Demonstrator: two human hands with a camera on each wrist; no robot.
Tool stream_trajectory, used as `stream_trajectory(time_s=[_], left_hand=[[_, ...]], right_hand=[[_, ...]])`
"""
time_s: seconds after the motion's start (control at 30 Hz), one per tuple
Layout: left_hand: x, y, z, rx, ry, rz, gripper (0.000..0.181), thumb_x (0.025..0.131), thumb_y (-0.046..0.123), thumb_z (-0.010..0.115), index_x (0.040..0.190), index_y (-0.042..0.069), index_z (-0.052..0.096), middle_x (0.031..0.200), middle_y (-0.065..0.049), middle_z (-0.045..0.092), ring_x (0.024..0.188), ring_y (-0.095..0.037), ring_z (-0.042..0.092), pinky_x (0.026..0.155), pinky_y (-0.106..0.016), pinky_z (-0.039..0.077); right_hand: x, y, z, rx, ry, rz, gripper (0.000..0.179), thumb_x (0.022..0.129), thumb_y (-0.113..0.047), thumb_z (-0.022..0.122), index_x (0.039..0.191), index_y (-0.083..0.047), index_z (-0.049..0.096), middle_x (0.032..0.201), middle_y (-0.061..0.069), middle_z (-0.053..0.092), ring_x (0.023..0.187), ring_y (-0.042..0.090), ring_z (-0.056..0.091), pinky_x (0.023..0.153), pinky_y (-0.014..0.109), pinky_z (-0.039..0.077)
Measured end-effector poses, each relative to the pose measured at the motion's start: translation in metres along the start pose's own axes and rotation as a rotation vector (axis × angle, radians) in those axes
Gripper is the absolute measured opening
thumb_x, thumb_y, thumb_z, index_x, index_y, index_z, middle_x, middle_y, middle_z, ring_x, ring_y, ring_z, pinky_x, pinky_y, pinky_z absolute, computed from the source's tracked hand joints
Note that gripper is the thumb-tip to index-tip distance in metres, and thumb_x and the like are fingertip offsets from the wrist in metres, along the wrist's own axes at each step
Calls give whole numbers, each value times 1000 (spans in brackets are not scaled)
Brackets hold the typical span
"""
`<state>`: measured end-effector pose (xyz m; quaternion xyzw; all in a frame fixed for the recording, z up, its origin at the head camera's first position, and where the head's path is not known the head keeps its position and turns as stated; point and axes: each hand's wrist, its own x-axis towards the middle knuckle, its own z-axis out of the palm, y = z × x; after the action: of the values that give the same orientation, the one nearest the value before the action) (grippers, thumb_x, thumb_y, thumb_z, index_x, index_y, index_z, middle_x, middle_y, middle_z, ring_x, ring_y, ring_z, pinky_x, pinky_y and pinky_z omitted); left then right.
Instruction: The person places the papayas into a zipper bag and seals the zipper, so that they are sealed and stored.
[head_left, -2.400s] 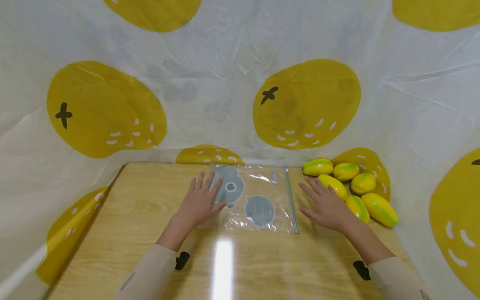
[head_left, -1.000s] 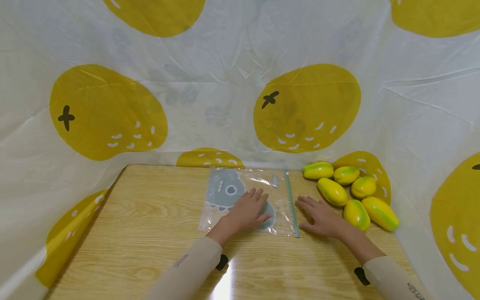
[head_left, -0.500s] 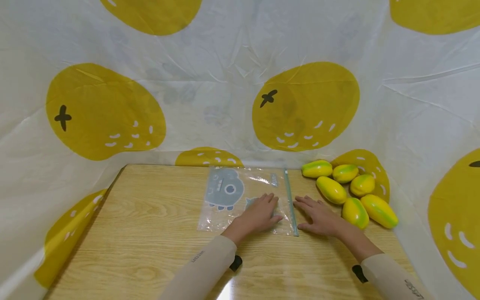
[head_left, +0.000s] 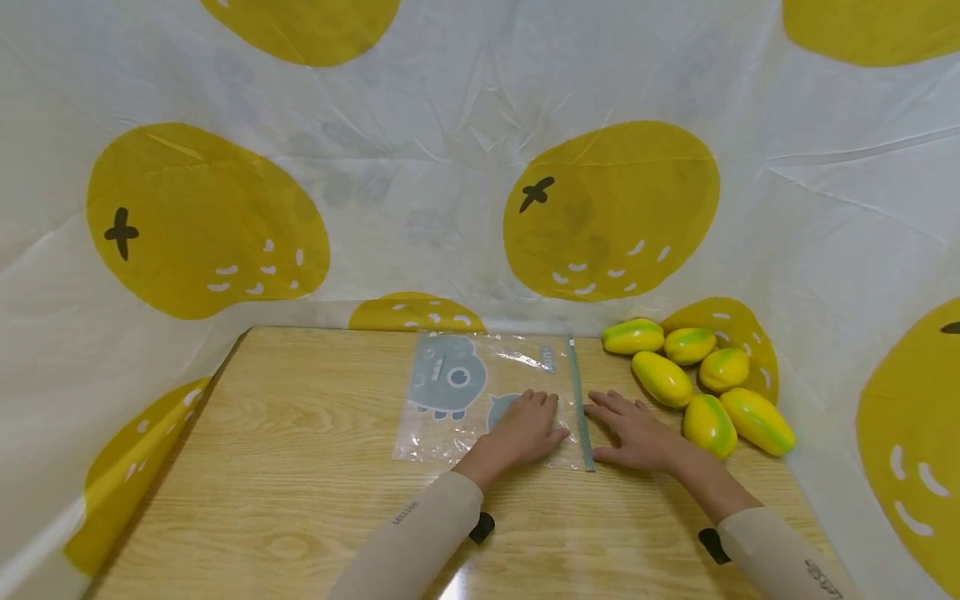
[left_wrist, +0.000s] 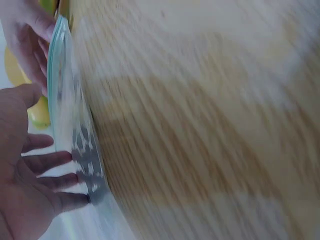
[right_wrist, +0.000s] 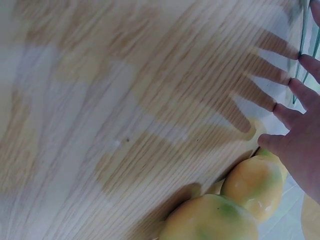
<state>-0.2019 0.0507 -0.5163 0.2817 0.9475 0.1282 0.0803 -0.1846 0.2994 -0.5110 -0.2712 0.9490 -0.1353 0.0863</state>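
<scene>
A clear zip bag [head_left: 453,379] with blue-grey monster prints lies flat at the back of the wooden table, its green zip strip [head_left: 580,400] to the right. Spread over the bag's right part is my left hand [head_left: 528,429]; in the left wrist view that hand [left_wrist: 25,175] has its straight fingertips [left_wrist: 62,156] against the plastic. My right hand [head_left: 633,433] reaches in from the right, palm down, fingertips right at the zip strip. In the right wrist view the fingers [right_wrist: 297,90] are extended, with the zip edge [right_wrist: 303,45] beside them. Neither hand grips anything.
Several glossy yellow-green papaya-like fruits [head_left: 662,379] lie to the right of my right hand, near the table's back right corner. A white sheet [head_left: 420,225] printed with big yellow fruit surrounds the table [head_left: 300,467] at the back and sides.
My left hand has moved right across the bag, from its left part to near the zip strip. My right hand has come slightly left and nearer, away from the fruits, to the zip edge.
</scene>
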Motion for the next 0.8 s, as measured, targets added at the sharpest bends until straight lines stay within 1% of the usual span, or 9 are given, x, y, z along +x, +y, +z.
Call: stream_trajectory(time_s=[0.13, 0.27, 0.4, 0.57, 0.7, 0.8], left_hand=[[2, 5, 3, 16, 29, -36, 64, 105, 54, 50, 150, 8, 48, 149, -10, 55, 141, -28, 48, 111, -50, 46], [4, 9, 6, 27, 54, -62, 59, 105, 54, 51, 144, 9, 52, 143, -8, 58, 134, -26, 51, 106, -50, 49], [6, 13, 5, 22, 59, -88, 56, 104, 53, 53, 139, 10, 55, 138, -9, 60, 132, -26, 53, 105, -52, 50], [8, 14, 7, 47, 62, -107, 54, 103, 55, 55, 134, 11, 58, 133, -8, 60, 130, -26, 53, 104, -52, 50], [8, 17, 7, 47, 73, -111, 56, 103, 56, 54, 134, 10, 58, 134, -9, 59, 130, -27, 53, 103, -53, 50], [8, 19, 7, 39, 85, -128, 61, 103, 57, 52, 139, 8, 56, 139, -12, 56, 135, -30, 50, 105, -55, 49]], right_hand=[[1, -3, 2, -5, 11, 6, 79, 92, -52, 72, 154, -9, 48, 164, 20, 36, 149, 54, 30, 108, 81, 25], [1, -4, 4, -14, 25, 9, 81, 91, -51, 74, 153, -8, 48, 164, 20, 37, 148, 55, 31, 107, 82, 26], [0, -5, 4, -2, 32, 18, 82, 90, -53, 75, 153, -7, 48, 164, 21, 36, 149, 56, 30, 106, 83, 27], [2, -5, 5, 33, 22, 35, 87, 89, -57, 74, 155, -9, 46, 166, 21, 32, 150, 57, 26, 106, 84, 25], [3, -3, 8, 41, 13, 50, 90, 88, -60, 74, 156, -9, 44, 167, 21, 31, 151, 57, 24, 106, 84, 23], [3, -2, 9, 50, 11, 53, 90, 87, -60, 74, 156, -10, 44, 167, 21, 30, 151, 57, 23, 106, 85, 23]])
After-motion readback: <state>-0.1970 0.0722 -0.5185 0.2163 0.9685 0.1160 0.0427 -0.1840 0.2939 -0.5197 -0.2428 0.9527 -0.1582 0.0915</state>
